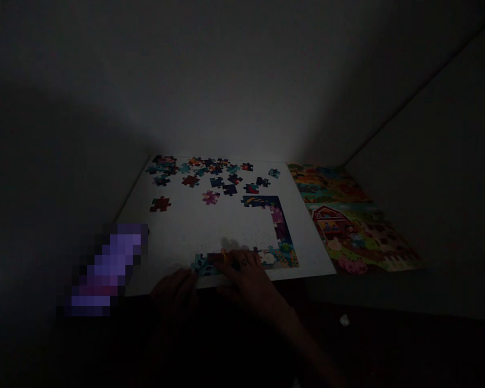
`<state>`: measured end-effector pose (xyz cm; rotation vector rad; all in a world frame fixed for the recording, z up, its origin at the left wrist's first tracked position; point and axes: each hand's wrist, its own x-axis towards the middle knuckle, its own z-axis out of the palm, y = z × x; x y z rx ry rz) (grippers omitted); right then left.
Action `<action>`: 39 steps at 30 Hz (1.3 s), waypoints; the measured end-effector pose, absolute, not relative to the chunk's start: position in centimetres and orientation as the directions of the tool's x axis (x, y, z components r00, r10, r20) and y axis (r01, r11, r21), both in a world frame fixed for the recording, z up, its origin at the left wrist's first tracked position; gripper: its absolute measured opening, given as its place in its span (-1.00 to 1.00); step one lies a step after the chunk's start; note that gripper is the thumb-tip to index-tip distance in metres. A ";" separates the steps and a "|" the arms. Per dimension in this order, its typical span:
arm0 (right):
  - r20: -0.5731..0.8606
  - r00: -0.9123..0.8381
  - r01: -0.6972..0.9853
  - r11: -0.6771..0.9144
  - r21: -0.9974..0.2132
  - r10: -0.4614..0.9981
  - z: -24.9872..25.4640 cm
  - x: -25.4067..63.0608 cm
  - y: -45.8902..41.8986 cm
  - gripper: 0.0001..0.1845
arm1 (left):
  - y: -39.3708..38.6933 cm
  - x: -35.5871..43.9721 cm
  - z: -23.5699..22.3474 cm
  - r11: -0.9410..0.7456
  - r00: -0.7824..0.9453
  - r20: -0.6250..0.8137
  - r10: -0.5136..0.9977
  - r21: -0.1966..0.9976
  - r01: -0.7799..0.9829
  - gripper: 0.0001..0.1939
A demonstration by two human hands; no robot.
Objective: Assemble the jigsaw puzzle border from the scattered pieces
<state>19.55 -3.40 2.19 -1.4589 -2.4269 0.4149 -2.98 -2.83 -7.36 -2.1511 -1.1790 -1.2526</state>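
A partly joined jigsaw puzzle [281, 223] lies on the white table, with a dark blue top right corner, a right side and a bottom row. At the left end of that row, a teal jigsaw piece [204, 265] touches the fingertips of my left hand [175, 285]. These fingers are bent and close together at the table's front edge. My right hand [246, 272] lies over the middle of the bottom row, its fingers stretched out and resting on the pieces. It hides part of the row. The dim light blurs finer detail.
Loose jigsaw pieces [216, 182] are scattered across the back of the white table [181, 231]. A brown piece [160, 203] and a pink piece [210, 197] lie nearer. Farm-picture puzzles [351, 231] are on the right. A pixelated purple patch [109, 269] covers something at left.
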 end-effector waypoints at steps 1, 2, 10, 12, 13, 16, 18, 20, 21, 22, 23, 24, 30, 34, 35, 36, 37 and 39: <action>0.083 -0.459 0.797 0.452 -0.401 0.884 2.5 19.7 -3.2 -0.44 | -2.8 -3.0 -7.5 -0.573 0.248 0.846 0.471 0.080 0.816 -0.78; 0.076 -0.469 0.786 0.455 -0.418 0.880 2.8 19.9 -3.1 -0.47 | -2.8 -3.1 -7.5 -0.577 0.249 0.847 0.469 0.080 0.813 -0.76; 0.140 -0.504 0.660 0.484 -0.574 0.852 3.5 24.0 0.8 -0.73 | -2.7 -3.2 -7.4 -0.573 0.273 0.837 0.473 0.057 0.817 -0.77; 0.185 -0.439 0.674 0.459 -0.580 0.879 3.3 26.2 2.9 -0.73 | -2.7 -3.2 -7.3 -0.573 0.268 0.836 0.479 0.067 0.817 -0.77; 0.198 -0.392 0.691 0.430 -0.581 0.898 3.2 27.4 4.2 -0.73 | -2.7 -3.2 -7.3 -0.569 0.263 0.835 0.483 0.071 0.819 -0.76; 0.227 -0.175 0.756 0.279 -0.592 0.958 2.5 31.1 8.9 -0.74 | -2.7 -3.1 -7.3 -0.554 0.258 0.841 0.475 0.058 0.830 -0.78; 0.224 -0.028 0.817 0.151 -0.556 0.974 1.7 33.3 12.3 -0.73 | -2.6 -3.2 -7.2 -0.557 0.273 0.839 0.470 0.042 0.829 -0.81; 0.232 0.068 0.859 0.061 -0.509 0.970 0.8 35.1 15.5 -0.71 | -2.5 -3.2 -7.0 -0.567 0.299 0.827 0.477 0.030 0.823 -0.82; 0.244 0.116 0.869 0.020 -0.495 0.963 0.3 35.7 17.0 -0.68 | -2.5 -3.3 -6.9 -0.569 0.309 0.821 0.481 0.024 0.822 -0.82; 0.247 0.156 0.876 -0.019 -0.481 0.956 -0.1 36.3 18.3 -0.67 | -2.4 -3.3 -6.8 -0.566 0.316 0.817 0.483 0.016 0.824 -0.81; 0.254 0.198 0.881 -0.058 -0.469 0.947 -0.5 36.7 19.4 -0.66 | -2.4 -3.4 -6.7 -0.562 0.324 0.815 0.480 0.002 0.827 -0.81; 0.264 0.236 0.884 -0.093 -0.459 0.935 -0.8 37.0 20.3 -0.65 | -2.4 -3.4 -6.7 -0.554 0.333 0.810 0.483 -0.012 0.832 -0.82; 0.302 0.263 0.904 -0.124 -0.410 0.916 -1.8 37.7 22.8 -0.53 | -2.6 -3.4 -6.9 -0.532 0.321 0.800 0.508 -0.001 0.847 -0.86; 0.327 0.231 0.925 -0.103 -0.365 0.916 -2.1 37.6 22.9 -0.57 | -2.5 -3.2 -7.2 -0.540 0.281 0.795 0.538 0.068 0.839 -0.88; 0.330 0.227 0.928 -0.101 -0.358 0.916 -2.1 37.6 22.9 -0.59 | -2.5 -3.2 -7.2 -0.540 0.276 0.794 0.542 0.077 0.838 -0.88; 0.330 0.228 0.929 -0.103 -0.354 0.916 -2.2 37.6 22.9 -0.60 | -2.6 -3.1 -7.3 -0.547 0.276 0.799 0.535 0.079 0.833 -0.87; 0.329 0.234 0.930 -0.112 -0.349 0.915 -2.3 37.6 23.0 -0.62 | -2.6 -2.9 -7.4 -0.544 0.262 0.808 0.527 0.084 0.835 -0.87; 0.339 0.249 0.930 -0.127 -0.345 0.907 -2.6 37.8 23.2 -0.61 | -2.8 -2.6 -7.5 -0.527 0.218 0.842 0.493 0.090 0.845 -0.87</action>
